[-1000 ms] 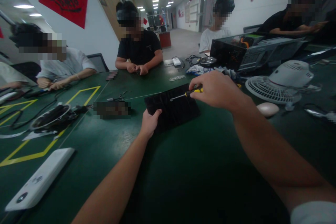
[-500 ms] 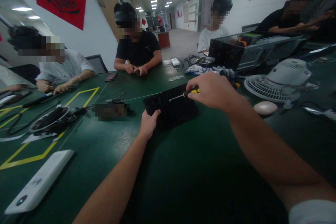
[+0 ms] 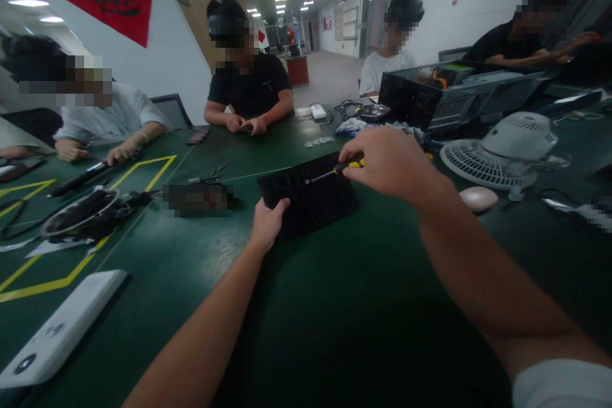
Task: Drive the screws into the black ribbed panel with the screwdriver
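Observation:
A flat black panel (image 3: pixel 318 207) with raised ribs lies on the green table, slightly turned. My left hand (image 3: pixel 269 220) grips its left edge, thumb on top and fingers hidden beneath. My right hand (image 3: pixel 387 159) is closed around the black and yellow handle of a screwdriver (image 3: pixel 325 175) above the panel's right part. The screwdriver's shaft slants down to the left. Its tip is at a small, bright round spot near the panel's upper middle; whether it touches is too small to tell.
Right of my arm are a white fan (image 3: pixel 497 153), a pale oval object (image 3: pixel 478 199) and an opened computer case (image 3: pixel 459 95). A white oblong device (image 3: pixel 62 328) lies front left, near a bundle of cables (image 3: pixel 88 213). Several people sit around the table.
The view has shifted slightly, so the things at both sides appear a little further left. Both hands keep their grips, and the screwdriver stays at nearly the same spot over the panel.

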A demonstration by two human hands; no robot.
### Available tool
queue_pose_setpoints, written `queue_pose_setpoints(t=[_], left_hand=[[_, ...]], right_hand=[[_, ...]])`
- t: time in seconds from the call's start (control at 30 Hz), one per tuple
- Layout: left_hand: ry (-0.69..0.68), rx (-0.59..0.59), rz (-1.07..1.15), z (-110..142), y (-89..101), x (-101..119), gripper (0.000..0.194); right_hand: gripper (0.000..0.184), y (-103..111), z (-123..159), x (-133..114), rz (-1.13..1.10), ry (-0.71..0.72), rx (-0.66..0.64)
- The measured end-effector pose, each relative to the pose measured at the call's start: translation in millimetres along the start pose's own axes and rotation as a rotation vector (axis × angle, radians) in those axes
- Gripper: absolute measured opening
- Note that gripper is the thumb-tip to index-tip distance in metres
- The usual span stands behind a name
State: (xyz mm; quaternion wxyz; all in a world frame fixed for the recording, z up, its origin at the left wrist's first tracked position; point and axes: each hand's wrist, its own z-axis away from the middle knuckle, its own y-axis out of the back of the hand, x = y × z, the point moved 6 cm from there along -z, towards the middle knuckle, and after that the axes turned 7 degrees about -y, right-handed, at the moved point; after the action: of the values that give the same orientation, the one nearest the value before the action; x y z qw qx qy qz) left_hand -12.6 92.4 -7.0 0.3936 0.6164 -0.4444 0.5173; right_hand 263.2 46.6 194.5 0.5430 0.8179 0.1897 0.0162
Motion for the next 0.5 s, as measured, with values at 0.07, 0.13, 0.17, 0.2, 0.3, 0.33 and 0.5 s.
queue_pose_setpoints(t=[0.07,0.13,0.17,0.2,0.3,0.33,0.5], left_hand=[[0.0,-0.001,0.005,-0.1,-0.1,-0.1,0.045],[-0.006,0.001,0.003,0.1,-0.4,0.9,0.045],[-0.008,0.004,0.0,0.4,-0.5,1.7,0.044],[-0.007,0.006,-0.002,0.8,-0.8,2.5,0.043],[0.008,0.01,0.007,2.3,-1.7,4.4,0.042],[0.009,0.012,0.009,2.6,-1.7,4.9,0.042],[0.011,0.018,0.01,1.9,-1.6,3.4,0.043]], right_hand=[[0.025,2.3,0.2,-1.0,-0.004,0.015,0.025],[0.025,2.6,0.2,-3.1,-0.003,0.03,0.026],[0.024,2.3,0.1,-4.1,-0.001,0.035,0.023],[0.024,1.8,0.0,-5.2,0.002,0.04,0.017],[0.024,-0.3,-0.1,-7.4,0.009,0.048,0.003],[0.025,-1.0,-0.2,-7.9,0.012,0.05,0.001],[0.025,-3.8,-0.1,-9.6,0.033,0.066,-0.001]])
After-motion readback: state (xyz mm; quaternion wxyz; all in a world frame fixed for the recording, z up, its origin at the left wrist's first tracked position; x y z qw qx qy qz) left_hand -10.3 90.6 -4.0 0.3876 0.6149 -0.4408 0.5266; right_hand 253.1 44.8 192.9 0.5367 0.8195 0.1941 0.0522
